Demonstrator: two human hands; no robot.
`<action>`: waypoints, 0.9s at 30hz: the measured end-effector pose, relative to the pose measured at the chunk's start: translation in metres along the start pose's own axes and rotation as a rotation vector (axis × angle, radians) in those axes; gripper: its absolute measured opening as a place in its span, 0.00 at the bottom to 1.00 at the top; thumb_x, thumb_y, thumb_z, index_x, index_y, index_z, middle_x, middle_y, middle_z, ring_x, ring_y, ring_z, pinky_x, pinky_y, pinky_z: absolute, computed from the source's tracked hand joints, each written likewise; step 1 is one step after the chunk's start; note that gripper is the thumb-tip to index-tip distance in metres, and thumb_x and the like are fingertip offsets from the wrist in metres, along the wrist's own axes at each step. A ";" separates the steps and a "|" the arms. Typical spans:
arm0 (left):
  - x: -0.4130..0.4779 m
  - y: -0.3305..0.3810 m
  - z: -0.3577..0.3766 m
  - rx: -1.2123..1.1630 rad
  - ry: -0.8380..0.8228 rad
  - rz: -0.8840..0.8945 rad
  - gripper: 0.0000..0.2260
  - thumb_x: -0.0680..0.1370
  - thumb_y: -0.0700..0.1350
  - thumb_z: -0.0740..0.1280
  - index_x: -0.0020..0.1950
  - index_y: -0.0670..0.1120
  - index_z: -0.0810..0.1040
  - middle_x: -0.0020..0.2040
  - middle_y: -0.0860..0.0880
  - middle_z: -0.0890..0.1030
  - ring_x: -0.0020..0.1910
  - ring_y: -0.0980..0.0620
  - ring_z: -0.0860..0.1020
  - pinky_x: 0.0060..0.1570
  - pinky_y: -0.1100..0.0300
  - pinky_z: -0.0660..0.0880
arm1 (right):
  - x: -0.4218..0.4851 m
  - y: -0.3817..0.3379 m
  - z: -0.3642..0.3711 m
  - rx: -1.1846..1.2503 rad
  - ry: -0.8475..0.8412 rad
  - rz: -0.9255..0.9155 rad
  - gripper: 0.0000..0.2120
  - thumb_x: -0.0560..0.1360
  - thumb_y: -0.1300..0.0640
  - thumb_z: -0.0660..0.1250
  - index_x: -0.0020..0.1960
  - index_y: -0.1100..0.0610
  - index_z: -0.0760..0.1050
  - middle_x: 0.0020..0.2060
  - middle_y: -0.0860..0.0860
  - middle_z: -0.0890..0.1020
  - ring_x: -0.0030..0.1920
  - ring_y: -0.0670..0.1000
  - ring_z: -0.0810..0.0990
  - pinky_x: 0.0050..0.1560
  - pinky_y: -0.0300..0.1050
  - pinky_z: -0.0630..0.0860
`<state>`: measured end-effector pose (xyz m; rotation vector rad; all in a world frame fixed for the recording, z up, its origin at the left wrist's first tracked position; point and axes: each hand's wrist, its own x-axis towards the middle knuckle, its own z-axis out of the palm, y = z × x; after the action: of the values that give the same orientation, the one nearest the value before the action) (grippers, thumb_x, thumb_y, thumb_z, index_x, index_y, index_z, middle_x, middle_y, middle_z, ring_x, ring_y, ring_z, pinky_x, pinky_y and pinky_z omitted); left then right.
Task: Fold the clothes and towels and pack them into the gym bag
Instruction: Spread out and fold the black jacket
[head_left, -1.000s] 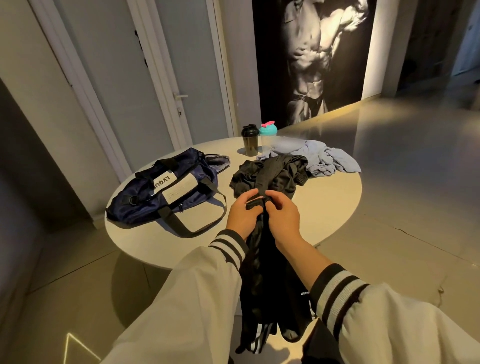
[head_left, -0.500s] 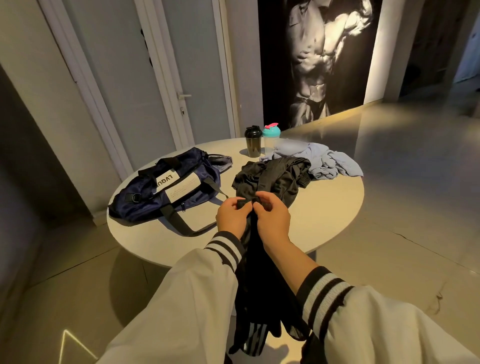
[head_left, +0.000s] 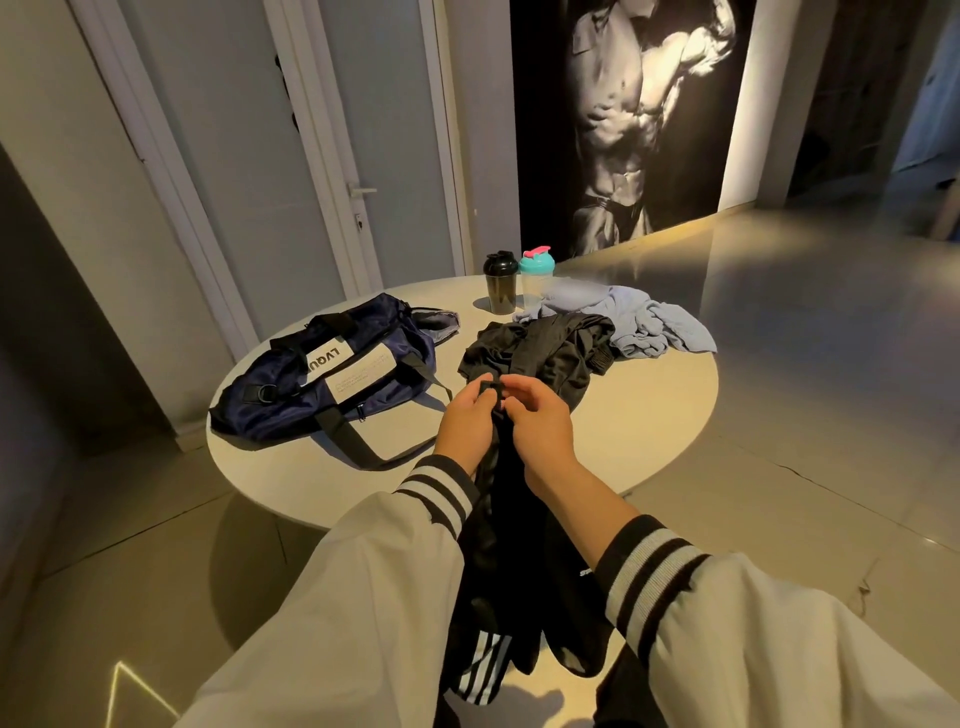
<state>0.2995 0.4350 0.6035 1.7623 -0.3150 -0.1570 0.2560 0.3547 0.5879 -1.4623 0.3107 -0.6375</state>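
Grip — left hand (head_left: 470, 415), right hand (head_left: 540, 421) are pinching top of black striped garment (head_left: 514, 561) | axis hanging toward 6 o'clock | gym bag (head_left: 332, 379) lying at 10 o'clock, left nearer.

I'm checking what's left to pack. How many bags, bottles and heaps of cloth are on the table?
Bags: 1, the navy bag
Bottles: 2, the black bottle and the teal-lidded bottle
Cloth heaps: 2, the black heap and the blue heap
Total: 5

Bag (head_left: 332, 384) left of clothes (head_left: 545, 353)
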 end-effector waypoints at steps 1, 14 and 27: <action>0.000 0.000 0.000 -0.028 -0.019 -0.017 0.20 0.83 0.48 0.60 0.76 0.52 0.69 0.71 0.48 0.74 0.69 0.48 0.72 0.71 0.47 0.69 | 0.000 0.000 0.000 0.007 -0.015 0.008 0.15 0.80 0.65 0.63 0.57 0.48 0.80 0.52 0.45 0.84 0.54 0.44 0.82 0.60 0.45 0.79; -0.003 -0.016 -0.040 -0.159 0.099 0.019 0.14 0.83 0.40 0.59 0.65 0.54 0.76 0.64 0.48 0.76 0.62 0.49 0.77 0.60 0.54 0.78 | 0.001 0.027 -0.030 -0.395 -0.174 0.055 0.21 0.82 0.51 0.63 0.74 0.47 0.68 0.71 0.51 0.71 0.72 0.54 0.68 0.72 0.54 0.67; -0.017 -0.003 -0.038 0.174 0.049 0.245 0.07 0.83 0.41 0.59 0.54 0.53 0.71 0.38 0.49 0.73 0.30 0.53 0.68 0.35 0.57 0.68 | -0.007 -0.009 -0.042 -0.391 0.072 -0.329 0.14 0.79 0.65 0.64 0.59 0.49 0.74 0.55 0.53 0.73 0.52 0.29 0.69 0.53 0.23 0.66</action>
<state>0.2941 0.4765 0.6081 1.8788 -0.5183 0.0914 0.2250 0.3245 0.5907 -1.8894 0.2620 -0.9330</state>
